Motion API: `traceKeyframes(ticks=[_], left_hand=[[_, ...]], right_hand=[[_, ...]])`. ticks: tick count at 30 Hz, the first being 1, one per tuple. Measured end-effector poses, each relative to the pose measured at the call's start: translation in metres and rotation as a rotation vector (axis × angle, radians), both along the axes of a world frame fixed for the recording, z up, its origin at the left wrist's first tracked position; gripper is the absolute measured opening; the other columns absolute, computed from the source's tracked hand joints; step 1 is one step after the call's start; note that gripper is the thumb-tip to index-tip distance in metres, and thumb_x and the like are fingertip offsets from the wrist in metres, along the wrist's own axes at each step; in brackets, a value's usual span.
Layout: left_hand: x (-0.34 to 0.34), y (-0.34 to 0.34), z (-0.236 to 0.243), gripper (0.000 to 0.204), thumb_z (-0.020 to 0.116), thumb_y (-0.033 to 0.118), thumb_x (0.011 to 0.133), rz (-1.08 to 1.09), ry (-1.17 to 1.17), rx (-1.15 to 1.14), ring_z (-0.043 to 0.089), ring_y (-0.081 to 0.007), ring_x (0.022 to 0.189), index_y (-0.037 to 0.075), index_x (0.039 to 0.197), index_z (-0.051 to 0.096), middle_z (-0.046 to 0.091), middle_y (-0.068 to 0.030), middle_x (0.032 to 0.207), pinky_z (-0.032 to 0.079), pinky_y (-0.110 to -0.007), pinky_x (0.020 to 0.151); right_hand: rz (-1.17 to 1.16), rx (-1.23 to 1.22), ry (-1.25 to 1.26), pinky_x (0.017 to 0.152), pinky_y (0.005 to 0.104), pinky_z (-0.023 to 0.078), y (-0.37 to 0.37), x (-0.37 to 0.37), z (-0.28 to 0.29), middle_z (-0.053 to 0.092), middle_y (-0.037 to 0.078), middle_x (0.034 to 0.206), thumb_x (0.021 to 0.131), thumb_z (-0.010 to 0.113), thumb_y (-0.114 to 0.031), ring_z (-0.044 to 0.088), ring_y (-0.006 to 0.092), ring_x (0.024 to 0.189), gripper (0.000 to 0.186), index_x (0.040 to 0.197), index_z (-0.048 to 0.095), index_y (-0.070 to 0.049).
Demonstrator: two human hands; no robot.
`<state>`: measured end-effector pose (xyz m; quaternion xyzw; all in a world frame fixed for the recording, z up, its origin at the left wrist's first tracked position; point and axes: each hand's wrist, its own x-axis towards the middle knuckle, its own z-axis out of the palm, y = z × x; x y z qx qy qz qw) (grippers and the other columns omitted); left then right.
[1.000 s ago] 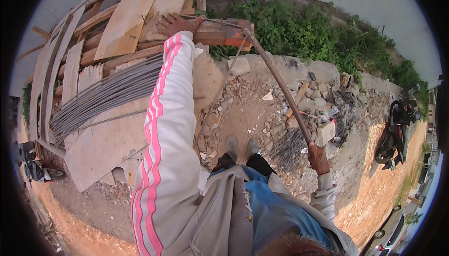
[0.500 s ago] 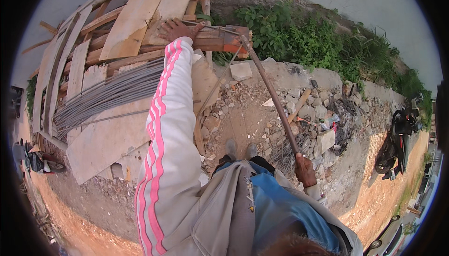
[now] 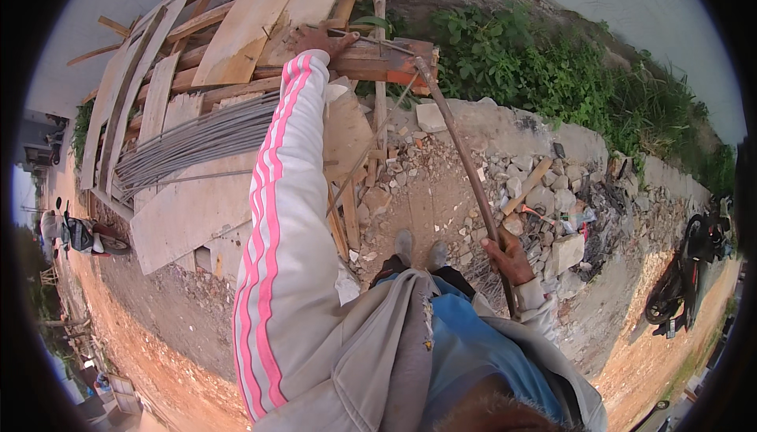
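At the upper middle, my left hand [image 3: 319, 39] lies with spread fingers on wooden timber beside a thin steel rod [image 3: 372, 41], which runs right toward a worn orange-and-dark block [image 3: 400, 71]. My right hand [image 3: 512, 261] grips a long rusty pipe [image 3: 465, 153] lower right of centre; its upper end meets the rod at the block. Another thin rod [image 3: 356, 167] runs diagonally from there down behind my left sleeve. A bundle of grey steel bars [image 3: 197, 140] rests on boards left of my arm.
Planks [image 3: 233, 26] are piled upper left. Green weeds [image 3: 544, 69] grow along a wall. Rubble [image 3: 536, 187] lies right of my boots [image 3: 418, 246]. A parked scooter [image 3: 87, 235] stands far left, a dark motorbike [image 3: 686, 266] far right, on dirt [image 3: 158, 337].
The view has shifted, moving the scene rightward. My right hand now sits higher along the pipe, with its lower length showing below my grip. My left hand stays on the timber.
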<state>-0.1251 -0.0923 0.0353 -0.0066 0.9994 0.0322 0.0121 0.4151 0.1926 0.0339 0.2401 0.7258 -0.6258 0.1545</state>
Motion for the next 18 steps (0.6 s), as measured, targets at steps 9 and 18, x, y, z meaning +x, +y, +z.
traceKeyframes(ticks=[9,18], left_hand=[[-0.002,-0.003,0.009,0.095,0.059,0.087,0.075,-0.051,0.011,-0.036,0.037,-0.0430,0.144,0.030,0.150,0.047,0.038,-0.0165,0.157,0.036,-0.062,0.112],[-0.008,-0.021,0.011,0.086,0.066,0.084,0.071,-0.053,0.174,-0.031,0.034,-0.0424,0.144,0.026,0.136,0.061,0.043,-0.0092,0.149,0.034,-0.071,0.109]], right_hand=[[-0.122,0.336,0.194,0.049,0.0329,0.039,-0.006,-0.047,-0.065,0.054,0.001,0.061,0.092,0.075,-0.028,0.048,0.0106,0.052,0.034,0.075,0.058,-0.005],[0.040,-0.469,0.138,0.058,0.0267,0.048,-0.148,-0.156,-0.077,0.069,0.003,0.089,0.098,0.069,-0.041,0.063,0.0104,0.071,0.045,0.121,0.067,-0.002]])
